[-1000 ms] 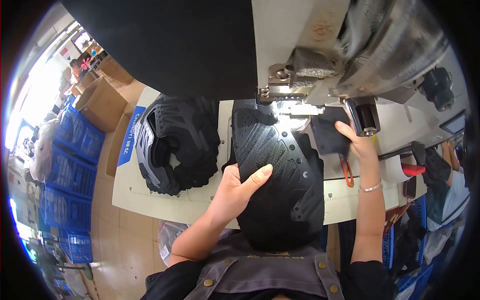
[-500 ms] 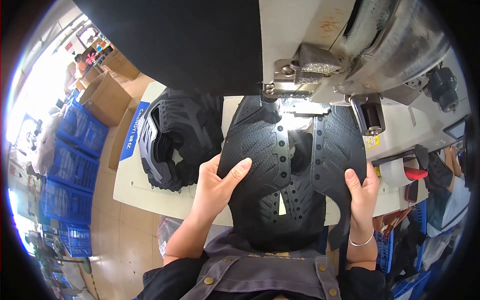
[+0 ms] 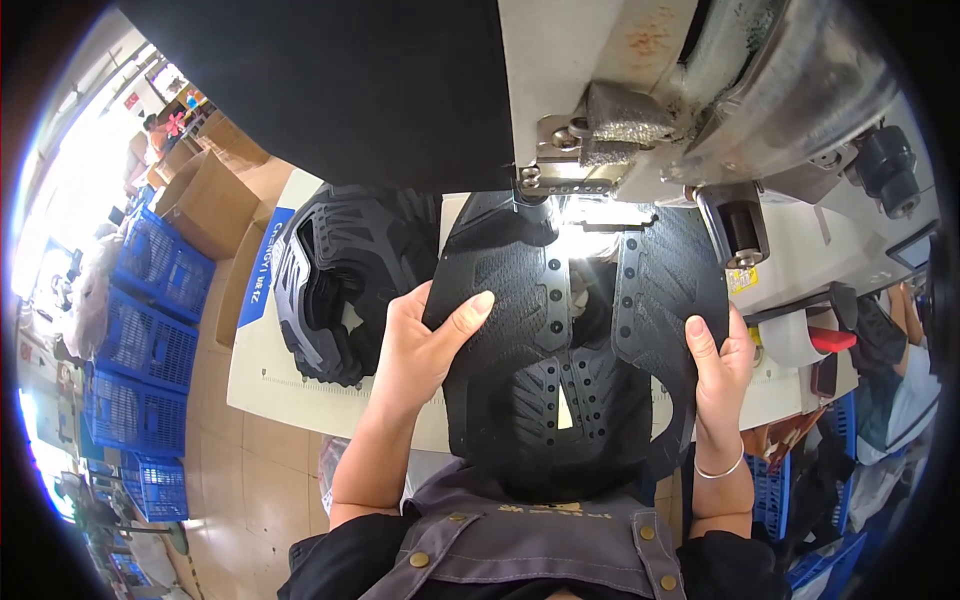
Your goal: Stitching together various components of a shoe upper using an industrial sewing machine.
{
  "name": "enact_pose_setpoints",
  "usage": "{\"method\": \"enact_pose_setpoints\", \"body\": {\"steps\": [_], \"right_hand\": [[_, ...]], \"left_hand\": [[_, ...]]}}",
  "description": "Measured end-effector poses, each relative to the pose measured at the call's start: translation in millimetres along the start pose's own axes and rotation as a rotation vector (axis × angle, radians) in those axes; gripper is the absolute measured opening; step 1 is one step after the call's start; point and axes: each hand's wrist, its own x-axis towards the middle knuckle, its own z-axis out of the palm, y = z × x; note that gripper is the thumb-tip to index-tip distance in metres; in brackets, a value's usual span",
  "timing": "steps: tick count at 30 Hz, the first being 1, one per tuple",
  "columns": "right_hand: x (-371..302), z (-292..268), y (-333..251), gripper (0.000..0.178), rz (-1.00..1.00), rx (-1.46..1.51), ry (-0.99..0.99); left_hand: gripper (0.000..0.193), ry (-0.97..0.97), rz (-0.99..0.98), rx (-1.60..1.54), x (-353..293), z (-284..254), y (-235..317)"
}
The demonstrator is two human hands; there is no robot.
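A black textured shoe upper point(image 3: 500, 290), with eyelet holes down both inner edges, lies spread out below the lit head of an industrial sewing machine point(image 3: 600, 180). My left hand point(image 3: 425, 335) grips its left side, thumb on top and fingers beneath. On its right side my right hand point(image 3: 718, 360) holds it the same way. The far end of the upper reaches under the machine's head, where glare hides the contact. Closer to my body, another black upper point(image 3: 560, 460) with eyelets hangs at the table's front edge against my apron.
A stack of black and grey shoe uppers point(image 3: 350, 280) sits on the pale worktable point(image 3: 400, 425) to the left. Blue crates point(image 3: 140, 340) and cardboard boxes point(image 3: 205, 205) line the floor on that side. At far right are more blue crates point(image 3: 770, 500) and part of another person point(image 3: 905, 340).
The held upper has shifted slightly away from me, toward the machine. Both hands moved with it, keeping their grip, and its lower right strap now curves inward.
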Motion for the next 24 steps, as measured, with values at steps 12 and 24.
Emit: {"method": "enact_pose_setpoints", "body": {"steps": [12, 24], "right_hand": [[38.7, 5.5, -0.3, 0.019, 0.025, -0.027, -0.075], [61.4, 8.4, 15.8, 0.019, -0.016, 0.033, -0.037]], "left_hand": [[0.029, 0.003, 0.052, 0.034, 42.2, -5.1, 0.7], [0.026, -0.004, 0.046, -0.021, 65.4, -4.3, 5.9]]}}
